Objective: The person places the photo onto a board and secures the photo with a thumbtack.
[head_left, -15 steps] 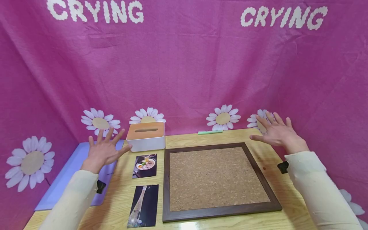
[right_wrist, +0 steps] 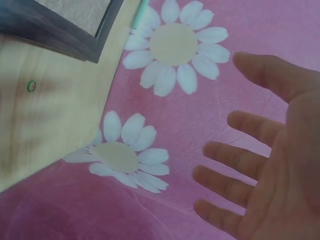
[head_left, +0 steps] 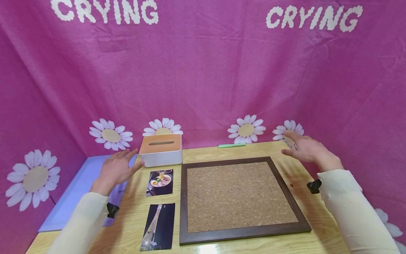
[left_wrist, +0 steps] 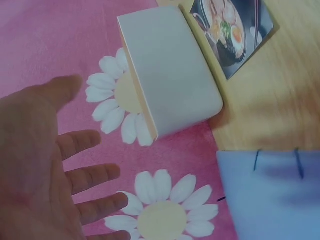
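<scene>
1. The left hand [head_left: 115, 173] hangs in the air, fingers extended and parted, holding nothing; its thumb is near the white tissue box [head_left: 163, 159] but apart from it.
2. The right hand [head_left: 309, 150] is in the air near the back right corner of the wooden table [head_left: 200, 154], fingers apart and slightly bent, with nothing in its grip.
3. Pale sleeves [head_left: 352, 204] cover both arms.
4. The tissue box, its lid brown and slotted, stands at the back left; a lilac sheet [head_left: 76, 195] lies left of it.
5. Between the hands, a corkboard [head_left: 238, 197] in a dark brown frame lies flat.
6. Just left of it lie two photos: the noodle-bowl photo [head_left: 160, 182] nearer the box, the tower photo [head_left: 157, 227] nearer the person.
7. A green pen [head_left: 232, 145] lies along the back edge.
8. Pink cloth [head_left: 203, 77] with daisies and "CRYING" lettering surrounds the table.
</scene>
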A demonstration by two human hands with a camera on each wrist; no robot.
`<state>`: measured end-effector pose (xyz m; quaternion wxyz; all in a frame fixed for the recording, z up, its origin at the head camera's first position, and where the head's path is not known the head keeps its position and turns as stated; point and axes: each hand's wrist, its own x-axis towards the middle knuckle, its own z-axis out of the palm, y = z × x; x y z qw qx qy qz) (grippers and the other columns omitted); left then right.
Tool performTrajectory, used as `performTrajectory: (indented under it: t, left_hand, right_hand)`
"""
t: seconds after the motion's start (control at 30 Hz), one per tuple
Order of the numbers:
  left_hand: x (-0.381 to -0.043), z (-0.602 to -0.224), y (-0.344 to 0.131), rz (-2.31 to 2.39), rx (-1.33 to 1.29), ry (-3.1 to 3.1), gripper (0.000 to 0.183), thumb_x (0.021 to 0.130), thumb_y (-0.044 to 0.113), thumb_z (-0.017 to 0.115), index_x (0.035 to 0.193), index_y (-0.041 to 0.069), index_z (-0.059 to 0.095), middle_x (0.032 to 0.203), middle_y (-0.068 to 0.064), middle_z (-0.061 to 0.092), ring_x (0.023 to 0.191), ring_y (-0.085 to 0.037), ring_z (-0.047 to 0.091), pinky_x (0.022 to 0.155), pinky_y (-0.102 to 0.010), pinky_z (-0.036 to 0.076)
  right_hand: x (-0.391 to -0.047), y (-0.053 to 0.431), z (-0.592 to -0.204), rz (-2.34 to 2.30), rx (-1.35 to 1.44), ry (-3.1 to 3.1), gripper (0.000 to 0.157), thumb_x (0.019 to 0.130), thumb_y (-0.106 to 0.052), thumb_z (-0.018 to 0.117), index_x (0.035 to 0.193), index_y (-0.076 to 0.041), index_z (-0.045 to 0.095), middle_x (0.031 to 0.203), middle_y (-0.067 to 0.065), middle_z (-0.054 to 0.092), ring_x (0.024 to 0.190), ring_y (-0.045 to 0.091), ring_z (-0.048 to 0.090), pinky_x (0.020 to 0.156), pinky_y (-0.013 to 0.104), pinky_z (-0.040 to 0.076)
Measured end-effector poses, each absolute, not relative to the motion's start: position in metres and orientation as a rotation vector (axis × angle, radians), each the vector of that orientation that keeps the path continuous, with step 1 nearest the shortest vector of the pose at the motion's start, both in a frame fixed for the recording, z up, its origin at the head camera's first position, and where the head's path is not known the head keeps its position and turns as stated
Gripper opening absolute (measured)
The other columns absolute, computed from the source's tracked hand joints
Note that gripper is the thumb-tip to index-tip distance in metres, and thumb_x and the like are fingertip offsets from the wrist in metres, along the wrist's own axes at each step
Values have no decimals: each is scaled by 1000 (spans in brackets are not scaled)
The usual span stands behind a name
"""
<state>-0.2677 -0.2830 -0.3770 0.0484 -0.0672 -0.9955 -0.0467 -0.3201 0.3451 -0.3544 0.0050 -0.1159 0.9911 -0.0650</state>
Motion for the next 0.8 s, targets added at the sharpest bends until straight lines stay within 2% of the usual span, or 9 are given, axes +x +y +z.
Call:
performTrajectory:
  t: [0.1,0.27,0.37,0.57,0.8]
  left_hand:
    - [-268,-382,-283,-194,-201,-3025,70,99,55,49,150,8,43,150,-26,46,134,-53,43,101,-68,40]
    - [-267,-392,-281,-426,-175,-2995,59,98,42,58,144,6,52,142,-24,55,128,-50,51,98,-66,44]
    - [-267,-399,-281,-574,-174,-2941,54,97,36,61,139,2,56,136,-24,60,122,-47,58,96,-63,46]
    - [-266,-417,-280,-804,-140,-2853,49,96,27,65,136,-1,57,134,-23,62,116,-43,63,94,-56,51]
    - [-265,-440,-276,-985,-70,-2759,48,94,23,68,135,0,58,131,-27,63,113,-43,65,92,-52,54]
  right_hand:
    - [-321,347,-360,-242,-400,3099,78,94,-53,60,152,-8,34,146,35,44,126,59,47,94,71,41]
    - [-322,351,-373,-318,-510,3122,58,96,-38,63,139,0,50,130,30,61,116,52,59,94,64,46]
    - [-322,353,-380,-398,-532,3118,49,94,-32,65,129,1,58,117,26,69,106,44,66,90,58,50]
    - [-321,356,-394,-550,-543,3070,36,93,-25,69,118,0,64,100,14,75,91,29,71,77,43,54]
    - [-322,364,-411,-658,-539,3038,28,91,-19,71,113,-2,67,91,5,75,80,15,68,67,30,50]
